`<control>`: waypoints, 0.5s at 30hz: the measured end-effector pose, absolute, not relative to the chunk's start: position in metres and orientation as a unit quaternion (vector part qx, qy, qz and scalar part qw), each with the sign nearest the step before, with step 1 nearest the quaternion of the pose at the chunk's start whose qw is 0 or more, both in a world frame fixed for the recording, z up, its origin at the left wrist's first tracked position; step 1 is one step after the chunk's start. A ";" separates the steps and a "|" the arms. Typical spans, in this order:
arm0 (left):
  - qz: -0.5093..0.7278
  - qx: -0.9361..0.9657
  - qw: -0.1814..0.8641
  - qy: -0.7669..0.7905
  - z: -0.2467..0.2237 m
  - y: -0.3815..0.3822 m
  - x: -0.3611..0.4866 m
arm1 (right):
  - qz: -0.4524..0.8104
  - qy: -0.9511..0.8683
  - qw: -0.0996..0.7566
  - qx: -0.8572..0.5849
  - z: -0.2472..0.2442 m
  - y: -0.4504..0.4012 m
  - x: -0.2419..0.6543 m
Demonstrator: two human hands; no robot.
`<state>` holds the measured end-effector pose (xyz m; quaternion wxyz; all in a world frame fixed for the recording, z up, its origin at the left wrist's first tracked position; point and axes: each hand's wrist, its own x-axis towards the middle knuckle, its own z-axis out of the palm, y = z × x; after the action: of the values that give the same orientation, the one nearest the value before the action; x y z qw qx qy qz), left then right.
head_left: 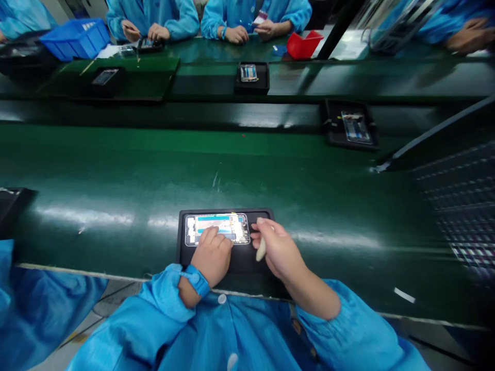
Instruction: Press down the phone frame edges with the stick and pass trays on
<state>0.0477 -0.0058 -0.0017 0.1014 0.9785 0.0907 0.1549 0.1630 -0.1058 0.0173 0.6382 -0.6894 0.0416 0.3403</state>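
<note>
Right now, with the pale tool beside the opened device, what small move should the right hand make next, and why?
Probably ease the pale tool in the right hand slightly left, toward the opened device: the left hand already lies over it, while the tool is off to its right, above the black tray.

Phone frame in tray

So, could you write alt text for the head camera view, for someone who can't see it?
The left hand rests on an opened, phone-like device in a black tray on a green workbench; beside it, the right hand holds a small pale object. Across the bench, people in blue smocks work.
</note>
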 end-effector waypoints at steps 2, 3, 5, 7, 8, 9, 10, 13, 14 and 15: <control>0.144 0.980 0.100 0.091 -0.003 -0.005 0.048 | 0.274 0.014 0.645 -0.713 0.014 -0.107 0.161; 0.142 0.981 0.100 0.091 -0.003 -0.005 0.048 | 0.245 -0.007 0.638 -0.730 0.012 -0.108 0.159; 0.140 0.981 0.101 0.091 -0.003 -0.004 0.049 | 0.185 -0.057 0.613 -0.766 0.008 -0.109 0.154; 0.140 0.980 0.103 0.091 -0.002 -0.004 0.049 | 0.125 -0.106 0.600 -0.783 0.001 -0.111 0.149; 0.140 0.980 0.104 0.092 -0.001 -0.004 0.049 | 0.101 -0.128 0.602 -0.781 -0.002 -0.112 0.147; 0.139 0.980 0.105 0.093 -0.001 -0.004 0.049 | 0.084 -0.147 0.607 -0.776 -0.005 -0.112 0.145; 0.138 0.980 0.105 0.093 -0.001 -0.004 0.049 | 0.075 -0.162 0.615 -0.768 -0.009 -0.112 0.144; 0.133 0.981 0.105 0.091 -0.001 -0.004 0.049 | 0.069 -0.188 0.633 -0.748 -0.015 -0.112 0.142; 0.131 0.982 0.105 0.092 -0.001 -0.004 0.050 | 0.065 -0.195 0.635 -0.745 -0.017 -0.112 0.141; 0.129 0.982 0.104 0.093 -0.001 -0.004 0.050 | 0.061 -0.203 0.634 -0.744 -0.018 -0.112 0.141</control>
<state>0.0497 -0.0044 -0.0010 0.1045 0.9817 0.0928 0.1293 0.1413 -0.1119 -0.0180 0.6340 -0.7437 -0.2032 0.0611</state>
